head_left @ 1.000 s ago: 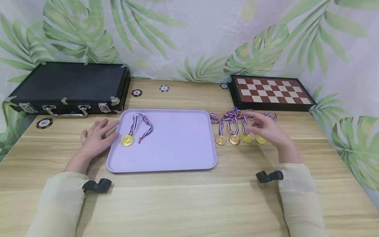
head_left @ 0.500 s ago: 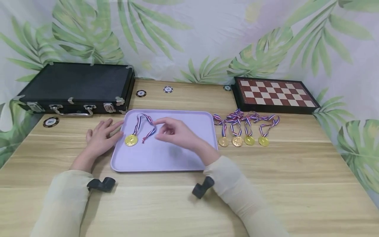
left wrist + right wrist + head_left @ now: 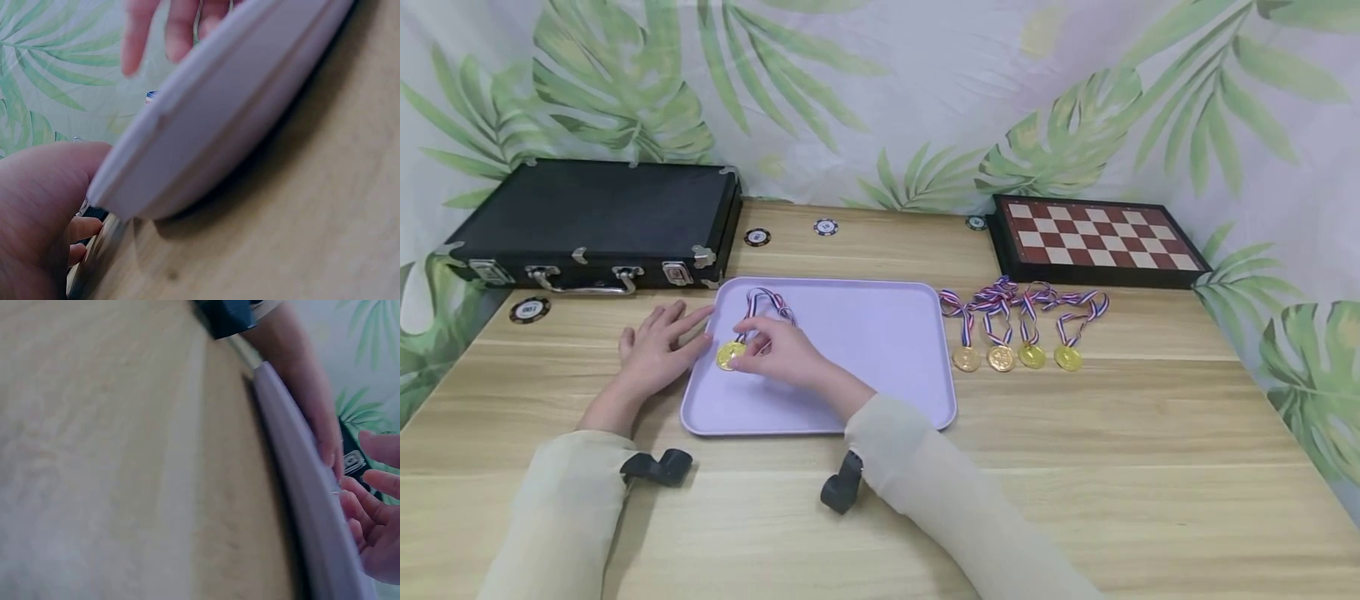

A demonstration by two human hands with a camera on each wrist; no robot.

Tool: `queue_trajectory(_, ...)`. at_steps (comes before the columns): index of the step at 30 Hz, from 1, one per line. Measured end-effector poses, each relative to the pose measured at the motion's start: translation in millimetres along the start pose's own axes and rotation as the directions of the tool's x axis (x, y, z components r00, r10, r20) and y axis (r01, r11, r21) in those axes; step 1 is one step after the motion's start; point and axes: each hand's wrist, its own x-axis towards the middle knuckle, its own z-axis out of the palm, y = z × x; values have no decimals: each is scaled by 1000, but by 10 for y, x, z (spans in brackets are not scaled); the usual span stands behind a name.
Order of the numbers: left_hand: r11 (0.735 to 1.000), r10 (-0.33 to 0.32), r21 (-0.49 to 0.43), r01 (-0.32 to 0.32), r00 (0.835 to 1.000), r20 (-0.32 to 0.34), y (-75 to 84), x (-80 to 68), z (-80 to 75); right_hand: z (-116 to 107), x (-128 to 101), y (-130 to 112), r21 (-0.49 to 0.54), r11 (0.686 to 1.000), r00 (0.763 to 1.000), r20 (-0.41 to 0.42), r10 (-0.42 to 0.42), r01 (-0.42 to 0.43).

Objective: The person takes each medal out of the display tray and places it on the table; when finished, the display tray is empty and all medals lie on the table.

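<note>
A gold medal [image 3: 726, 356] with a red, white and blue ribbon [image 3: 765, 298] lies at the left end of a pale purple tray [image 3: 872, 367]. My right hand [image 3: 786, 354] hovers over it, thumb at the medal's right edge and index finger above, with a gap between them; whether the thumb touches cannot be told. In the right wrist view the fingers of the right hand [image 3: 375, 512] stand apart beyond the tray rim. My left hand [image 3: 658, 350] rests with spread fingers against the tray's left edge. The left wrist view shows its thumb side [image 3: 37, 200] beside the rim.
Several medals [image 3: 1001, 358] with ribbons lie in a row right of the tray. Behind them stands a chessboard box [image 3: 1097, 237]. A black case [image 3: 595, 212] is at the back left. Poker chips lie about, one left of the tray [image 3: 530, 310].
My right hand has swung left from above the row of medals, across the tray, to the gold medal on it. The view shifted slightly; my left hand stays at the tray's edge.
</note>
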Motion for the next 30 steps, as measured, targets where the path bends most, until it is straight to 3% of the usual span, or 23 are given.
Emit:
queue_trajectory(4,1000,2,-3,-2,1000,-7,-12,-11,-9,125,64,42,-174,983,997,-54,50,-59)
queue_trajectory(9,1000,11,-1,-12,1000,-15,-19,-16,-20,218,98,30,-362,924,991,-101,90,-121)
queue_trajectory(21,1000,25,-8,-26,999,-22,-11,-7,-21,331,145,-18,-544,801,965,-210,158,-250)
queue_trajectory(25,1000,27,-10,-27,999,-22,-6,-3,-22,330,152,-11,-546,797,963,-214,164,-257)
queue_trajectory(30,999,29,-12,-30,999,-17,-2,-6,-12,316,134,11,-530,816,970,-188,154,-232)
